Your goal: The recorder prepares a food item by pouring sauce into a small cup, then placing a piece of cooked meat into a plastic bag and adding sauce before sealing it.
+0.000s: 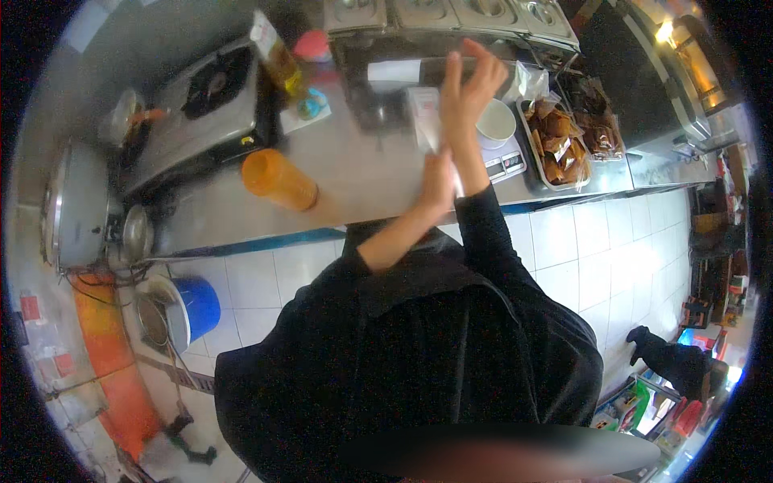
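Note:
Over the steel counter (356,181), my right hand (472,81) is raised with its fingers apart, holding nothing I can see. My left hand (439,181) is blurred and meets the right wrist. A thin white strip (456,176) shows between the left hand and the right forearm; I cannot tell whether the hand grips it. Just right of my right wrist, a white bowl (496,122) rests on a digital kitchen scale (508,165). A white packet with print (425,108) lies behind my hands, partly covered by them.
A tray (546,183) of brown wrapped pieces stands right of the scale. Left are an orange squeeze bottle (279,180), a gas stove (208,102) and an oil bottle (281,63). Lidded steel pans (426,13) line the back. A blue bucket (202,311) stands on the tiled floor.

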`<action>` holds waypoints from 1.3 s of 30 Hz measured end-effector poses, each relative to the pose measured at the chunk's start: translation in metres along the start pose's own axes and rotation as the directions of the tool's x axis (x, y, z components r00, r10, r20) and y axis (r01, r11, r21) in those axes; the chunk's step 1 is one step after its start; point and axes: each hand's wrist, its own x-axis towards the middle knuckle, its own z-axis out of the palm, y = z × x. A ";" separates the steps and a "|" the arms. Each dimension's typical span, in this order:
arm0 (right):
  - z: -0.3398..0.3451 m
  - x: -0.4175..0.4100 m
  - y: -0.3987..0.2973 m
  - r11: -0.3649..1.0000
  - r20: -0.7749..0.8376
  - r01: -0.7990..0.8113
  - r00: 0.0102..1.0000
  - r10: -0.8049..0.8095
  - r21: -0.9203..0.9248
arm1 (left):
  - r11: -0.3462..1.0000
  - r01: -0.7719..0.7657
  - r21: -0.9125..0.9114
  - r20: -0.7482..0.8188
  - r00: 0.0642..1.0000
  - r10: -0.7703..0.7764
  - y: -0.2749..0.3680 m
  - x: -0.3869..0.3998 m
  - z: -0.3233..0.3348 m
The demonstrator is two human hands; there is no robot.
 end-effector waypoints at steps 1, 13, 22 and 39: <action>-0.005 0.003 0.004 0.996 -0.047 0.044 0.998 -0.048 -0.078 | 0.964 0.191 -0.183 0.044 0.982 -0.186 0.001 -0.006 0.008; -0.123 -0.029 0.062 0.964 0.432 -0.257 0.864 0.258 -0.062 | 0.695 0.677 -0.242 0.522 0.695 -0.495 -0.032 -0.083 -0.006; -0.182 -0.132 0.030 0.964 0.925 -0.227 0.319 0.208 -0.138 | 0.255 0.918 -0.302 0.833 0.385 -0.398 -0.054 -0.051 -0.075; -0.120 -0.137 0.103 0.894 0.930 0.377 0.353 0.103 -0.242 | 0.096 -0.708 0.700 0.714 0.696 -0.071 -0.057 0.071 -0.076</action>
